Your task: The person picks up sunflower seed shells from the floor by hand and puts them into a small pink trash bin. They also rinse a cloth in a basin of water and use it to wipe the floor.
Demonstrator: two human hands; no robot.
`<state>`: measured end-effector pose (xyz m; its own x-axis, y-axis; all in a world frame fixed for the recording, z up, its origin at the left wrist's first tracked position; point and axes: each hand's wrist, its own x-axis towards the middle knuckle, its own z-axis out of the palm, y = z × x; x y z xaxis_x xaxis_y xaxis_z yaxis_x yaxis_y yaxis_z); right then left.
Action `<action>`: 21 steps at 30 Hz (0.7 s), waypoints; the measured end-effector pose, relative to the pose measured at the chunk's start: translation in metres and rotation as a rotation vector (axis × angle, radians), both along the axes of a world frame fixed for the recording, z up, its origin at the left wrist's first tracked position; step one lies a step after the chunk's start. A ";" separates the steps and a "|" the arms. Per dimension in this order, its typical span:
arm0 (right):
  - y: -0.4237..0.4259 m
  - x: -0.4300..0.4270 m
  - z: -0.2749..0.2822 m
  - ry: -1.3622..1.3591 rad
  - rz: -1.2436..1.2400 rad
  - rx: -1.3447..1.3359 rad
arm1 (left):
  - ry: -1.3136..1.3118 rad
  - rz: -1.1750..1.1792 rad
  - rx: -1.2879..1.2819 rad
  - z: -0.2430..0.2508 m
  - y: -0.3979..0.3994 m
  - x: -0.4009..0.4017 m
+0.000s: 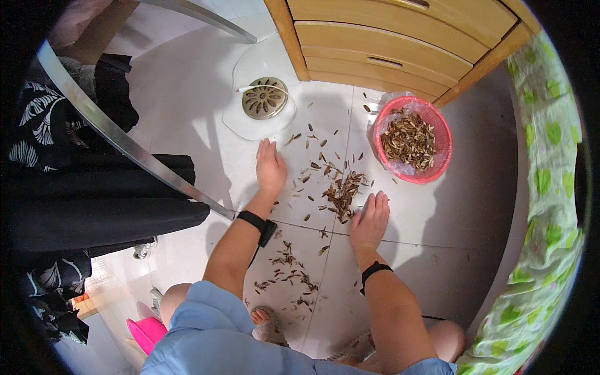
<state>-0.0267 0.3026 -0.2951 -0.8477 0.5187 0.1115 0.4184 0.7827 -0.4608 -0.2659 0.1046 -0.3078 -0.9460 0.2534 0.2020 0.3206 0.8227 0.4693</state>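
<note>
My left hand (271, 165) lies palm down against the floor, just below the round drain cover, and holds nothing. On the right, my right hand (370, 220) is also flat, its fingers extended together and its thumb apart. Beside its thumb is a loose heap of brown seed shells (343, 193). Single shells are scattered between both hands, and another patch of shells (293, 274) lies nearer my feet. A pink plastic basket (446, 154), lined with a clear plastic bag, stands beyond my right hand. Many more shells (408, 140) fill its inside.
A wooden drawer cabinet (384, 51) stands behind the basket. A white cable (262, 86) crosses the metal drain cover (265, 107). At left, black clothing (103, 206) hangs by a curved metal bar (126, 152). Green heart-patterned fabric (543, 183) borders the right side.
</note>
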 end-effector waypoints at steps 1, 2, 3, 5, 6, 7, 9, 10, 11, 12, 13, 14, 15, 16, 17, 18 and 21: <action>0.001 0.000 0.000 -0.004 -0.003 0.002 | -0.004 -0.003 0.002 0.000 0.001 -0.007; 0.002 0.000 0.000 -0.003 -0.006 -0.001 | -0.011 -0.103 0.002 0.000 0.002 -0.014; 0.000 -0.001 0.000 0.001 -0.008 -0.007 | -0.017 -0.202 -0.001 0.001 0.002 -0.020; -0.003 -0.004 0.002 0.009 0.000 -0.018 | -0.027 -0.243 -0.096 0.001 0.012 -0.029; -0.005 -0.005 0.002 0.014 0.008 -0.024 | -0.039 -0.285 -0.187 0.000 0.018 -0.029; -0.003 -0.003 0.000 0.008 0.002 -0.018 | -0.044 -0.291 -0.180 0.002 0.034 -0.022; 0.002 0.004 -0.001 0.018 -0.014 -0.003 | -0.119 -0.556 -0.164 0.009 0.068 -0.004; 0.004 0.006 -0.003 0.014 -0.018 0.002 | -0.121 -0.561 -0.158 0.014 0.080 0.002; 0.006 0.009 -0.005 0.019 -0.011 0.011 | -0.165 -0.655 -0.103 0.019 0.091 0.007; 0.008 0.010 -0.005 0.027 -0.003 0.019 | -0.206 -0.747 -0.049 0.022 0.099 0.009; 0.003 0.005 -0.003 0.033 -0.001 0.013 | -0.203 -0.744 -0.057 0.019 0.096 -0.001; -0.001 0.000 -0.002 0.019 0.002 -0.002 | -0.124 -0.619 -0.082 0.017 0.095 -0.021; -0.003 -0.002 0.000 -0.001 0.002 -0.011 | -0.049 -0.497 -0.099 0.013 0.096 -0.038; -0.004 -0.003 0.002 -0.005 0.000 -0.012 | -0.061 -0.473 -0.113 0.013 0.097 -0.052; -0.005 -0.004 0.004 -0.022 0.010 -0.024 | -0.063 -0.474 -0.114 0.013 0.097 -0.065; -0.003 -0.004 0.004 -0.039 0.017 -0.030 | -0.081 -0.440 -0.184 0.014 0.102 -0.076; -0.001 -0.003 -0.001 -0.057 0.010 -0.027 | -0.086 -0.407 -0.290 0.012 0.109 -0.074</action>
